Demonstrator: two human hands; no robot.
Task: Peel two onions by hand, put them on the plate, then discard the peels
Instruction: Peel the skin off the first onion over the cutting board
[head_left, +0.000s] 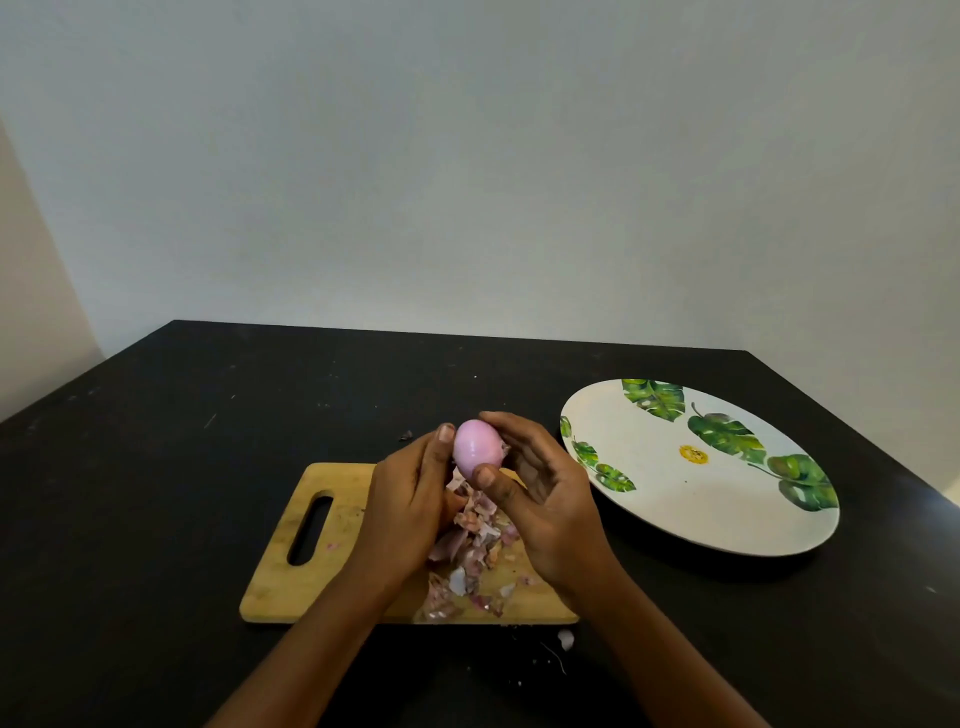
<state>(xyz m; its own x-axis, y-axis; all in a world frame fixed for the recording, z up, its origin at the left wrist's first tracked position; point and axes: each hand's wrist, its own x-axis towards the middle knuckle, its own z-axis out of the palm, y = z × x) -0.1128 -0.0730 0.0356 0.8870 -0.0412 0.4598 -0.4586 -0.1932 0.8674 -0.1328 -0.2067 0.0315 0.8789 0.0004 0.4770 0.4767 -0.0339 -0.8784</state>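
A pink peeled onion (477, 448) is held up over the wooden cutting board (291, 571). My left hand (410, 499) grips it from the left, thumb against its upper side. My right hand (540, 488) holds it from the right, thumb on its lower front and fingers curled over its top. A bit of loose skin sticks out at the onion's right side. A heap of onion peels (475, 540) lies on the board below the hands. The white plate (727, 514) with green leaf prints sits to the right with nothing on it. No second onion is in view.
The board and plate rest on a black table (156, 467) against a pale wall. Small peel scraps (565, 639) lie on the table in front of the board, and one dark scrap (406, 435) lies behind it.
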